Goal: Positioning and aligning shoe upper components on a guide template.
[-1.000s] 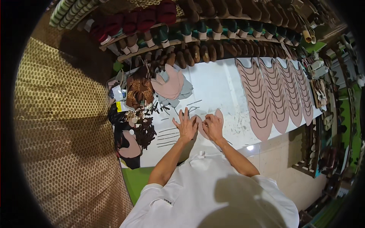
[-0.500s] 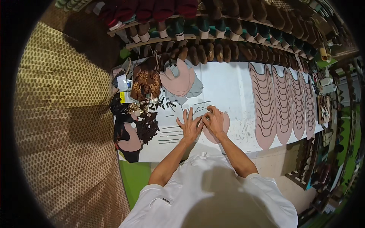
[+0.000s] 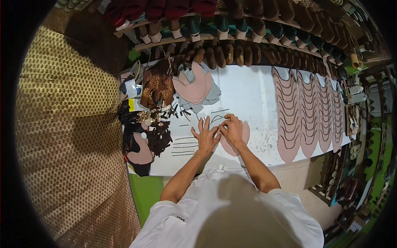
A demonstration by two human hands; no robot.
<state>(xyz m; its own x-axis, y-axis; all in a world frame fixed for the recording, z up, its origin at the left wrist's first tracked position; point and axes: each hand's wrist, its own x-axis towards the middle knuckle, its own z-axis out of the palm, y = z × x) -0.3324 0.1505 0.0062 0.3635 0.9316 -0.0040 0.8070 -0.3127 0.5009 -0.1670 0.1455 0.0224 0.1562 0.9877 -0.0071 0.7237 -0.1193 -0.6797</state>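
Note:
Over a pink shoe-upper piece (image 3: 228, 148) on the white table, my two hands meet at the fingertips. My left hand (image 3: 206, 138) pinches with thumb and forefinger at the piece's far left edge, its other fingers spread; what lies in that pinch is too small to make out. Close beside it, my right hand (image 3: 233, 129) is closed in a pinch and covers much of the piece. A thin dark strip (image 3: 216, 119) loops on the far side of the fingertips and runs up to my right hand. Several similar dark strips (image 3: 185, 143) lie in rows left of my left hand.
Overlapping pink pieces with dark curved edges (image 3: 288, 144) form columns at right. Pink and grey cut pieces (image 3: 194, 89) are stacked behind my hands. Leopard-print material (image 3: 158, 89) and small dark bits (image 3: 159, 140) lie at left. Shoe racks (image 3: 231, 37) line the far side.
The view has shifted very slightly. My hands keep almost the same pinch at the edge of the pink piece, with only tiny finger movement.

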